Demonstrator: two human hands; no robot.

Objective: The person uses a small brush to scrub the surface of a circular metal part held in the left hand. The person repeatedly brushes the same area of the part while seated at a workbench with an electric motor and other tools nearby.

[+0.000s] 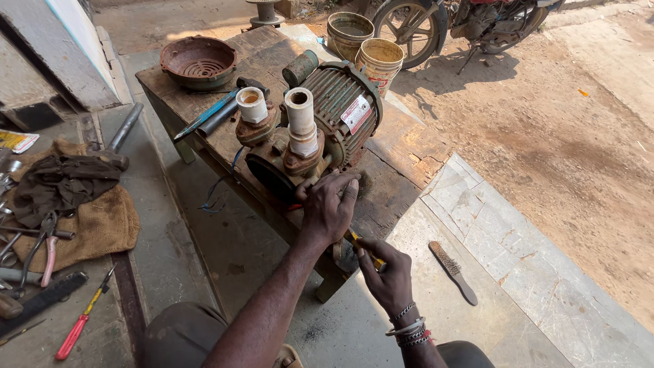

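The rusty water pump [306, 133] lies on its side near the front edge of a worn wooden bench [402, 146], its long axis running from the brown pump end nearest the person up and away to the green ribbed motor body, with two white pipe stubs standing upright on top. The left hand [328, 204] rests spread over the pump's near casing, fingers curled against it. The right hand [390, 276], lower down, pinches a thin yellow-handled tool [361, 249] pointing up towards the pump.
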